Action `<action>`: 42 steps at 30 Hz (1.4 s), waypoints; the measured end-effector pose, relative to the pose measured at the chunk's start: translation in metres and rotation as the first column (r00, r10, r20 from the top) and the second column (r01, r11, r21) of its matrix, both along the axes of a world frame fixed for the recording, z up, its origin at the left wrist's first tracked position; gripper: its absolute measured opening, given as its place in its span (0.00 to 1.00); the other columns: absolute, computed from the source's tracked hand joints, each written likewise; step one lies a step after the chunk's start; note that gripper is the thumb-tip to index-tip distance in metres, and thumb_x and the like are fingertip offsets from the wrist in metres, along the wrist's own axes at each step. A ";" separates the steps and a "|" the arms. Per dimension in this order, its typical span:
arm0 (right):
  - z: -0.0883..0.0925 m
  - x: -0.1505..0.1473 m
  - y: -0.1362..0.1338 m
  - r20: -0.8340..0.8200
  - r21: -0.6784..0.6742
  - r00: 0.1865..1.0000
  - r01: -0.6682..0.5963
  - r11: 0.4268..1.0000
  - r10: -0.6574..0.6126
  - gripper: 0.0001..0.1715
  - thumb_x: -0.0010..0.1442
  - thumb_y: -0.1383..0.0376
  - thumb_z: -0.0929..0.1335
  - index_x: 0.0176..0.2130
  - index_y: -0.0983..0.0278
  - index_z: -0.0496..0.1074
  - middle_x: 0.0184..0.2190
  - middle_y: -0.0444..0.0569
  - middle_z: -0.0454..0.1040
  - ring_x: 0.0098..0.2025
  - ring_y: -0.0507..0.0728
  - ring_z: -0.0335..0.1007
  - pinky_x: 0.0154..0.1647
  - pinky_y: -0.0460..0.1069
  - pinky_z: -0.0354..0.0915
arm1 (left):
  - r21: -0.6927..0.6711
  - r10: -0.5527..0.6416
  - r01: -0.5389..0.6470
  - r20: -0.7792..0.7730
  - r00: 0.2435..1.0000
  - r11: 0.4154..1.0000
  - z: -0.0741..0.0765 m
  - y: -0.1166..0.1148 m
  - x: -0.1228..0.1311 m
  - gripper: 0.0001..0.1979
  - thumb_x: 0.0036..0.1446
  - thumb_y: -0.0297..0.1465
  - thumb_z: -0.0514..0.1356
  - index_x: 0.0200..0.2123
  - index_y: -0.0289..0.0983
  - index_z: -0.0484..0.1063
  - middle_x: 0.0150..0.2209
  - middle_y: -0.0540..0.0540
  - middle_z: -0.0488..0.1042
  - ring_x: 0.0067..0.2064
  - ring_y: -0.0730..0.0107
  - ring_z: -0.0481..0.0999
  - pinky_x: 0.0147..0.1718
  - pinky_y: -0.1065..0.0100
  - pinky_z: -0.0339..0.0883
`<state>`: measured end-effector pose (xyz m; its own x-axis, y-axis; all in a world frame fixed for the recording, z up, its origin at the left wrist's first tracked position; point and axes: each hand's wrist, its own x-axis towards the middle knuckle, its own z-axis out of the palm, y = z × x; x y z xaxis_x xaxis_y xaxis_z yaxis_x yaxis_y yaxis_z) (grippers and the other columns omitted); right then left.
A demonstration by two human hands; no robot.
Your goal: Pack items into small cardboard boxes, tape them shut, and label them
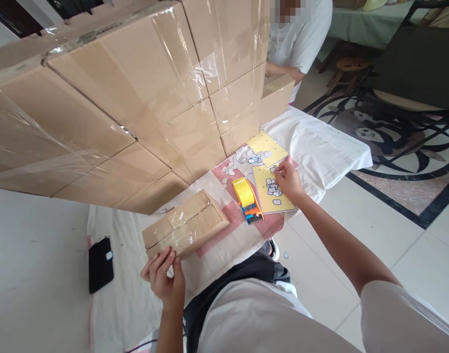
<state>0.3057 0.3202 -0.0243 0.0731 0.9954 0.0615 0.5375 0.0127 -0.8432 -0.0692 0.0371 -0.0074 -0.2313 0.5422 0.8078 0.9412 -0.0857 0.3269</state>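
Observation:
My left hand (165,277) grips the near corner of a small taped cardboard box (186,224) lying on the white cloth. My right hand (288,180) reaches out to a yellow sticker sheet (272,189) and pinches at a small white sticker near its top edge. A second yellow sheet (265,146) lies just beyond. Between box and sheet rests a tape dispenser with yellow tape (247,198). Loose white sticker bits (234,166) are scattered by the sheets.
A wall of large taped cardboard boxes (117,98) rises behind the cloth-covered table (320,147). A black phone (100,264) lies at the left. Another person in a white shirt (301,34) sits beyond the boxes. Tiled floor with a patterned inlay (393,132) spreads right.

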 end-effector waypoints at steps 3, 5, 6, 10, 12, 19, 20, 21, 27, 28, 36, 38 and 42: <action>-0.004 0.004 0.007 0.044 0.061 0.999 0.015 0.998 -0.018 0.09 0.63 0.60 0.66 0.44 0.60 0.67 0.36 0.50 0.81 0.31 0.57 0.76 0.34 0.51 0.67 | 0.001 -0.007 0.007 -0.006 1.000 1.000 0.001 0.001 0.000 0.10 0.58 0.26 0.67 0.44 0.42 0.78 0.43 0.43 0.81 0.50 0.59 0.74 0.50 0.54 0.65; -0.005 0.008 0.012 0.117 0.086 0.993 0.014 0.996 -0.024 0.11 0.63 0.60 0.66 0.46 0.61 0.70 0.38 0.51 0.82 0.35 0.59 0.78 0.36 0.52 0.68 | 0.008 -0.011 0.011 -0.008 1.000 1.000 0.001 0.001 -0.001 0.11 0.58 0.25 0.67 0.44 0.41 0.78 0.43 0.43 0.81 0.50 0.59 0.74 0.50 0.54 0.65; -0.005 0.010 0.014 0.163 0.090 0.986 0.012 0.996 -0.026 0.12 0.63 0.60 0.66 0.45 0.61 0.72 0.38 0.52 0.82 0.36 0.60 0.78 0.36 0.52 0.68 | 0.013 -0.012 0.012 -0.010 1.000 1.000 0.001 0.002 -0.001 0.11 0.58 0.25 0.67 0.43 0.41 0.78 0.43 0.43 0.81 0.50 0.59 0.74 0.50 0.55 0.65; -0.001 0.015 0.013 0.297 0.130 0.955 -0.027 0.991 -0.013 0.11 0.64 0.62 0.66 0.40 0.62 0.77 0.44 0.54 0.82 0.41 0.62 0.77 0.37 0.53 0.66 | 0.026 -0.011 0.012 -0.025 1.000 1.000 0.000 0.003 -0.002 0.11 0.56 0.24 0.68 0.43 0.40 0.78 0.43 0.43 0.81 0.50 0.61 0.75 0.50 0.56 0.66; 0.000 0.014 0.007 0.455 0.152 0.890 -0.120 0.981 0.038 0.14 0.67 0.63 0.63 0.41 0.62 0.77 0.54 0.53 0.79 0.45 0.62 0.77 0.36 0.52 0.64 | 0.025 -0.007 0.007 -0.028 1.000 1.000 -0.001 0.003 -0.003 0.11 0.56 0.24 0.68 0.42 0.40 0.78 0.43 0.43 0.81 0.50 0.61 0.74 0.49 0.56 0.66; 0.001 0.014 -0.007 0.708 0.018 0.674 -0.316 0.949 0.211 0.20 0.73 0.60 0.58 0.47 0.62 0.76 0.47 0.52 0.81 0.41 0.60 0.77 0.29 0.51 0.57 | 0.027 0.015 -0.014 -0.025 1.000 1.000 -0.003 0.004 -0.004 0.08 0.57 0.26 0.68 0.40 0.40 0.78 0.41 0.43 0.82 0.49 0.60 0.75 0.48 0.56 0.67; 0.002 0.015 -0.007 0.717 0.004 0.661 -0.322 0.947 0.222 0.20 0.73 0.59 0.58 0.47 0.62 0.76 0.47 0.52 0.81 0.40 0.60 0.77 0.29 0.51 0.56 | 0.029 0.016 -0.015 -0.024 1.000 0.999 -0.003 0.004 -0.004 0.08 0.56 0.25 0.68 0.40 0.40 0.78 0.41 0.43 0.82 0.49 0.60 0.75 0.47 0.56 0.67; 0.003 0.015 -0.007 0.726 -0.011 0.647 -0.328 0.945 0.233 0.20 0.74 0.59 0.58 0.47 0.62 0.76 0.46 0.53 0.81 0.39 0.60 0.77 0.29 0.51 0.55 | 0.031 0.016 -0.015 -0.023 1.000 0.999 -0.002 0.005 -0.003 0.08 0.56 0.25 0.68 0.40 0.40 0.78 0.41 0.43 0.82 0.49 0.61 0.75 0.48 0.56 0.67; 0.005 0.017 -0.011 0.772 -0.065 0.573 -0.362 0.930 0.277 0.19 0.73 0.60 0.57 0.46 0.63 0.74 0.49 0.55 0.80 0.35 0.60 0.76 0.26 0.51 0.49 | 0.036 0.012 -0.012 -0.008 1.000 0.999 0.000 0.008 -0.001 0.07 0.57 0.26 0.68 0.40 0.40 0.78 0.41 0.43 0.82 0.49 0.60 0.75 0.49 0.55 0.67; 0.004 0.016 -0.013 0.781 -0.057 0.564 -0.364 0.930 0.269 0.19 0.73 0.61 0.57 0.46 0.64 0.74 0.52 0.56 0.78 0.36 0.60 0.76 0.26 0.51 0.49 | 0.037 0.011 -0.011 -0.008 1.000 0.999 0.000 0.008 -0.001 0.07 0.57 0.26 0.68 0.39 0.40 0.78 0.41 0.43 0.82 0.48 0.60 0.75 0.49 0.55 0.67; -0.002 0.013 -0.019 0.746 -0.026 0.625 -0.318 0.948 0.230 0.22 0.74 0.61 0.56 0.45 0.66 0.76 0.48 0.58 0.78 0.36 0.60 0.75 0.29 0.52 0.54 | 0.030 0.001 0.000 -0.013 1.000 1.000 0.001 0.008 -0.003 0.09 0.56 0.25 0.69 0.40 0.40 0.79 0.41 0.43 0.82 0.47 0.61 0.75 0.47 0.57 0.66; 0.001 0.012 -0.019 0.733 -0.039 0.640 -0.300 0.953 0.231 0.21 0.73 0.61 0.57 0.45 0.65 0.76 0.46 0.56 0.79 0.36 0.60 0.75 0.29 0.52 0.55 | 0.029 -0.003 0.003 -0.013 1.000 1.000 0.001 0.008 -0.003 0.09 0.56 0.25 0.69 0.40 0.40 0.79 0.41 0.43 0.82 0.48 0.61 0.75 0.47 0.57 0.66; 0.009 0.012 -0.015 0.699 -0.065 0.677 -0.258 0.964 0.229 0.20 0.73 0.62 0.57 0.42 0.64 0.76 0.43 0.54 0.80 0.39 0.61 0.76 0.31 0.51 0.56 | 0.031 -0.006 0.006 -0.011 1.000 1.000 0.002 0.009 -0.002 0.10 0.56 0.25 0.69 0.41 0.40 0.78 0.41 0.43 0.81 0.48 0.61 0.74 0.46 0.57 0.66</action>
<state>0.3172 0.3053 -0.0149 -0.2498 0.9678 0.0301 0.9417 0.2500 -0.2253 -0.0711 0.0458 -0.0057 -0.2192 0.5185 0.8265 0.9441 -0.1010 0.3138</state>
